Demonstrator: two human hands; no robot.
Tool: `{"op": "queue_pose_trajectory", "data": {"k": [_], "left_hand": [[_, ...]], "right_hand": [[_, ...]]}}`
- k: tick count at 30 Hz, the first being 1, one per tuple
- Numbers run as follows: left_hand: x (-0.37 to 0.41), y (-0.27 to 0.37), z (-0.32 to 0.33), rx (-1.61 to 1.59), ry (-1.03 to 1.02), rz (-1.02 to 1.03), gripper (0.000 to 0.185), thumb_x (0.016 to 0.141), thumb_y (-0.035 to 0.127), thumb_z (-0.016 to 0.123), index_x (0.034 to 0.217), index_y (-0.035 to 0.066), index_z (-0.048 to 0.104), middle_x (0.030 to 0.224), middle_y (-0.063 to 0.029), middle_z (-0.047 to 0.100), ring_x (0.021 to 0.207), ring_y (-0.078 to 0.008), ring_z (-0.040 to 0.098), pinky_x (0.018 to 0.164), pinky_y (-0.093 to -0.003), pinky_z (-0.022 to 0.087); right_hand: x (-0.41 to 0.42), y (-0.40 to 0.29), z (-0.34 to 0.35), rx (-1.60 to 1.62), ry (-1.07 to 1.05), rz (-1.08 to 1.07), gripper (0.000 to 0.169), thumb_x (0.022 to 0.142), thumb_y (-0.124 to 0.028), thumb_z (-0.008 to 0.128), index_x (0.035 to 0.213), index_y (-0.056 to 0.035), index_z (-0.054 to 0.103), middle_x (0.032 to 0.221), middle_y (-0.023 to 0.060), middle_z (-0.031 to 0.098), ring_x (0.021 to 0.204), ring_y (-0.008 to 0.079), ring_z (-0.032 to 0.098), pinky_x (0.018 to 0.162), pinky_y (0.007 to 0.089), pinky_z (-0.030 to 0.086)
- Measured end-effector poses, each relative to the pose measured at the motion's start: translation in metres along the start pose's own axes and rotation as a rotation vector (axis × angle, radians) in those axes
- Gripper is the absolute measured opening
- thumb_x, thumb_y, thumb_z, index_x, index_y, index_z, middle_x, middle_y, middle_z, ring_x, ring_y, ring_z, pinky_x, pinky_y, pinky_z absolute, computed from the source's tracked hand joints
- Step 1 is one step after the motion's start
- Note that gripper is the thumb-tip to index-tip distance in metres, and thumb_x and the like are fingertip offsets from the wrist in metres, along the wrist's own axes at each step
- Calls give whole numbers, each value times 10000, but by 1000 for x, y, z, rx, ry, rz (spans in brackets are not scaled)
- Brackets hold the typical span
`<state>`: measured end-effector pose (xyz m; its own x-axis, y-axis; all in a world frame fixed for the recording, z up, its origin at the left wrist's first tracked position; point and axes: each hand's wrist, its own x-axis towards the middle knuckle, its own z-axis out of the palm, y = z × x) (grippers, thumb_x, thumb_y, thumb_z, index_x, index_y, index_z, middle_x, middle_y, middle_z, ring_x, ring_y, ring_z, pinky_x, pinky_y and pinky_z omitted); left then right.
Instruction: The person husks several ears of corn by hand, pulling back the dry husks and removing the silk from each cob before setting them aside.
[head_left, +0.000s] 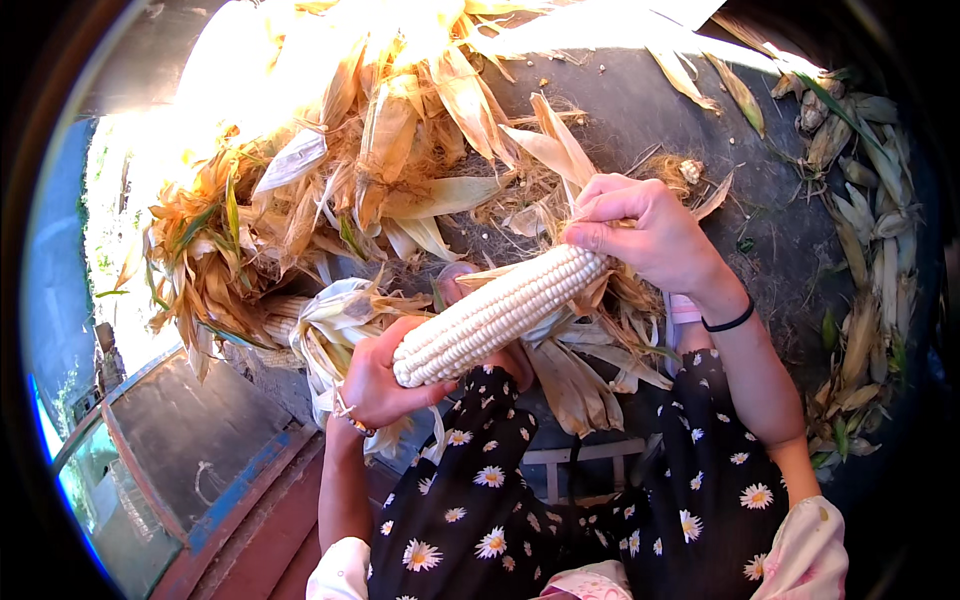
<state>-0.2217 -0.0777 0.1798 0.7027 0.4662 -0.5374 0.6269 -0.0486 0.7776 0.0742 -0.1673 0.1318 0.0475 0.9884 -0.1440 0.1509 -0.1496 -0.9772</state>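
Above my lap, a long ear of corn (502, 315) with pale, bared kernels lies slantwise between both hands. My left hand (390, 375) wraps around its lower left end, which also has peeled husk leaves (330, 315) about it. At the upper right end, my right hand (634, 232) pinches dry husk and silk with thumb and fingers. Peeled husk (577, 386) hangs down behind the ear. Just left of my left hand, other bared corn ears (281, 330) lie partly hidden under husks.
A large heap of dry husks (390, 157) spreads over the floor ahead and to the left. Unhusked ears (862, 225) are piled along the right. A small cob piece (691, 171) rests on the dark floor (772, 232). A door-like wooden frame with panels (195, 450) stands lower left.
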Motion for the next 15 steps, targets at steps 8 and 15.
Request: {"op": "queue_pose_trajectory", "data": {"k": [8,15], "left_hand": [[0,8,2,110,-3,28,562,589,162,770,1073,-23,553,926,-89,647,839,-128,615,771,-280,481],[0,8,4,148,-64,16,516,591,155,774,1037,-6,572,906,-94,643,820,-149,634,748,-278,489]], "right_hand": [[-1,-13,-6,99,224,-9,201,836,-160,630,756,24,649,663,28,595,644,99,511,620,249,412],[-12,5,-16,-95,-150,40,319,834,-291,643,876,24,661,759,80,592,698,149,547,639,269,439]]}}
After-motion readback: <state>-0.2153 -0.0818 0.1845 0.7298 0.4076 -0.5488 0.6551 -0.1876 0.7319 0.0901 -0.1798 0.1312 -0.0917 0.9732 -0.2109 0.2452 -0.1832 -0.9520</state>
